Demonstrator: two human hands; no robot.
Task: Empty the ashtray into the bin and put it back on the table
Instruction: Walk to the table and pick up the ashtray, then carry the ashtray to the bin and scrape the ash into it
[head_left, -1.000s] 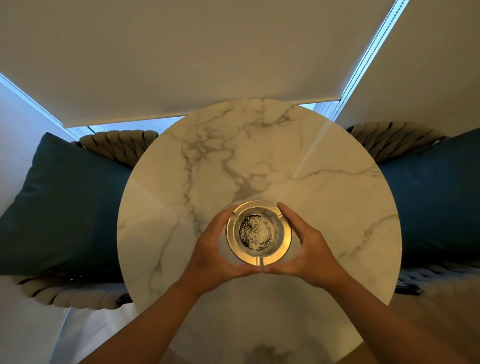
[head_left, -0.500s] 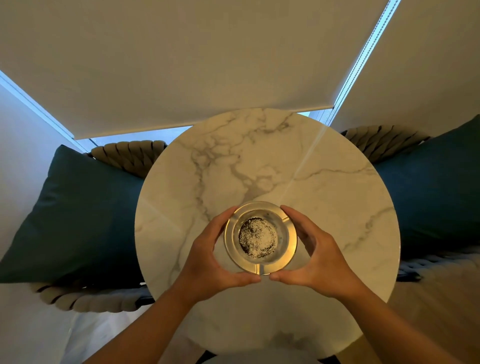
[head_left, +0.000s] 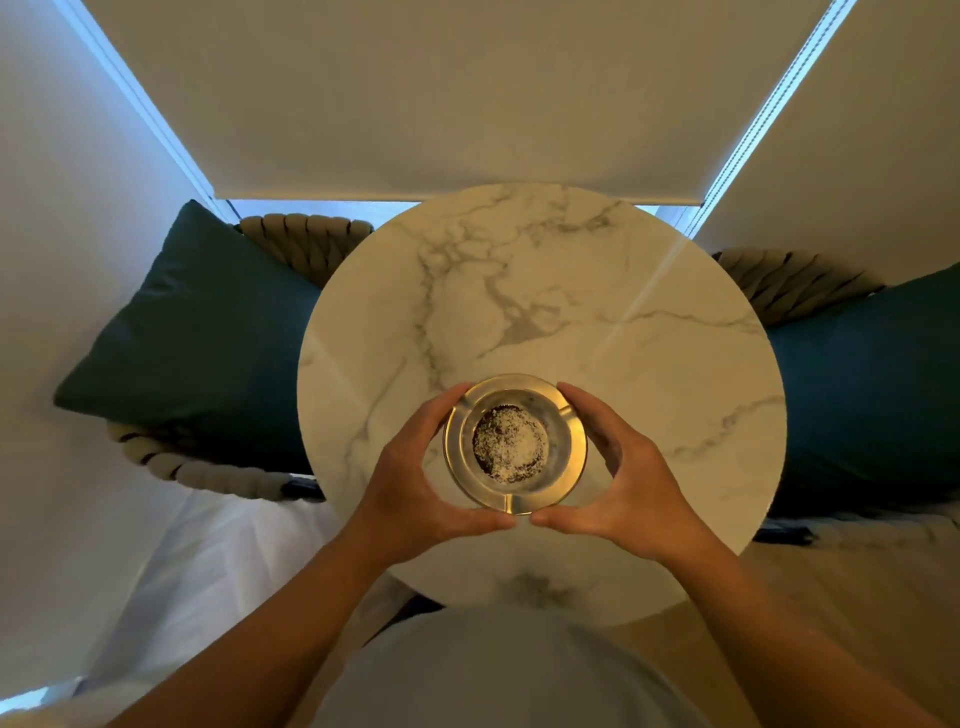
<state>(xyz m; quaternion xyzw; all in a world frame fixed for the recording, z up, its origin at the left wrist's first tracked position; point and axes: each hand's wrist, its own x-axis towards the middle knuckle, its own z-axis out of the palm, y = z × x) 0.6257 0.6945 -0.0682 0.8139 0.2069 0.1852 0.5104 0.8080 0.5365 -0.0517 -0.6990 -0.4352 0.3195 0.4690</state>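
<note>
A round gold-rimmed ashtray (head_left: 569, 460) holds a heap of dark and pale ash (head_left: 510, 442). It is over the near part of a round white marble table (head_left: 649, 364); the frames do not show whether it rests on the top or is lifted. My left hand (head_left: 410, 483) cups its left side, thumb at the near rim and fingers at the far rim. My right hand (head_left: 631, 478) cups the right side the same way. Both thumbs nearly meet at the front. No bin is in view.
A rope-woven chair with a dark green cushion (head_left: 197, 338) stands left of the table, and another with a green cushion (head_left: 878, 395) stands right. Closed roller blinds (head_left: 441, 93) hang behind. Pale floor lies near my body at the bottom.
The view has pulled back and shifted, so the table looks smaller and farther. Both hands stay around the ashtray, which has moved slightly nearer the table's front edge.
</note>
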